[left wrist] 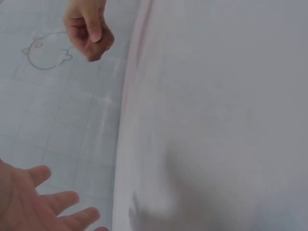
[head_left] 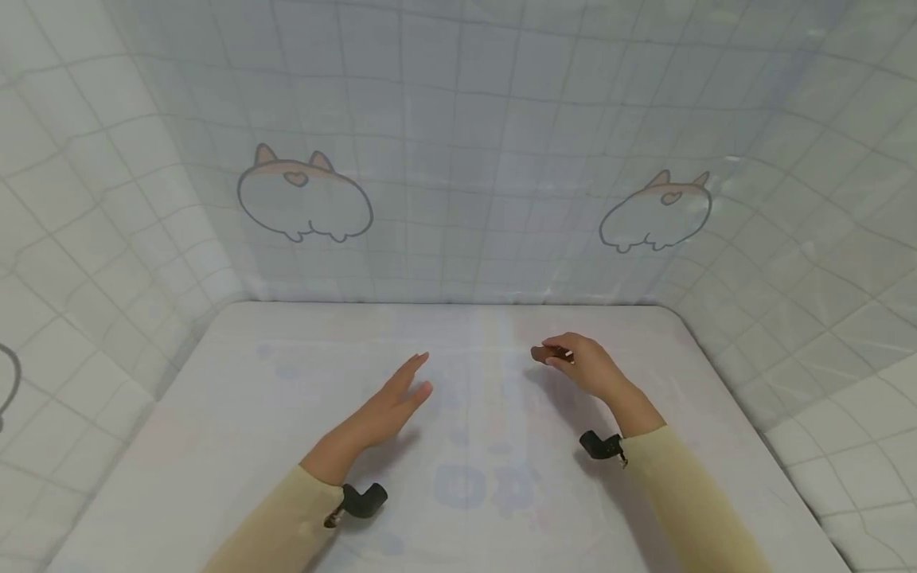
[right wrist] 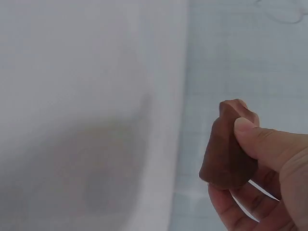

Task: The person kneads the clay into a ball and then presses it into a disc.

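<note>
A small reddish-brown, faceted lump [right wrist: 226,154], wider at one end and narrower at the other, is pinched between the thumb and fingers of my right hand [head_left: 589,366]. In the head view that hand hovers over the right back part of the white table [head_left: 458,430], its shadow falling beneath. What the lump is made of, or its exact kind, I cannot tell. My left hand [head_left: 380,410] is held above the table left of the middle, fingers extended and thumb apart, holding nothing. In the left wrist view the brown lump also shows in the right hand.
A pale grid-patterned curtain [head_left: 487,159] with cartoon animal drawings hangs behind the table, and similar sheets stand on both sides. Small black devices [head_left: 364,501] are strapped at both wrists, over cream sleeves [head_left: 688,493]. Faint prints mark the tablecloth.
</note>
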Tool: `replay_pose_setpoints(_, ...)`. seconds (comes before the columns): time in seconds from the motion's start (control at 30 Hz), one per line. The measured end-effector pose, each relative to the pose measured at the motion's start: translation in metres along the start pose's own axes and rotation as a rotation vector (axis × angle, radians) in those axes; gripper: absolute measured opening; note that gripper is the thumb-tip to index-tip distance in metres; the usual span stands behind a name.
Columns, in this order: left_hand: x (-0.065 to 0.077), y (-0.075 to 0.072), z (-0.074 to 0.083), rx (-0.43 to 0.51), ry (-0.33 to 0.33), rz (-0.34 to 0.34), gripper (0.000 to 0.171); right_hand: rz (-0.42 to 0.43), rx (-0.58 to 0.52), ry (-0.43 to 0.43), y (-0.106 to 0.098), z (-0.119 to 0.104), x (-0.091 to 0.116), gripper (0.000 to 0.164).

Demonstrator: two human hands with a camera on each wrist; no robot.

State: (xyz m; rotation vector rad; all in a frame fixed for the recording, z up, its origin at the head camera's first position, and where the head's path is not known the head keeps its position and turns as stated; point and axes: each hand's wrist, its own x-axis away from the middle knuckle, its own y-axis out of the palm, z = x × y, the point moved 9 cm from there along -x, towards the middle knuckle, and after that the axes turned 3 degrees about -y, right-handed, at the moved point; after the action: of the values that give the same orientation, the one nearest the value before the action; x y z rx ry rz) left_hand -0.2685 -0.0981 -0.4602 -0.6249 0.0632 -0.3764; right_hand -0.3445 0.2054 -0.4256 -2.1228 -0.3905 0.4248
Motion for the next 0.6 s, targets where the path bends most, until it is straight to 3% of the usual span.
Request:
replay_pose_setpoints(0.13,-0.004,0.006,0.012,0.126,0.034,0.025,0.064,0.076,-0.058,-0.044,-0.01,-0.023,0.007,0.039)
replay_pose_setpoints(0.3,-0.009,0.011,0.035,0.329,0.128,0.055,0.066,0.184,-0.128,-0.128,-0.02,-0.057,0.014,0.041)
replay_pose_setpoints(0.6,-0.015,0.015,0.056,0.654,0.23,0.113,0.076,0.293,-0.268,-0.251,-0.018,-0.102,0.025,0.039)
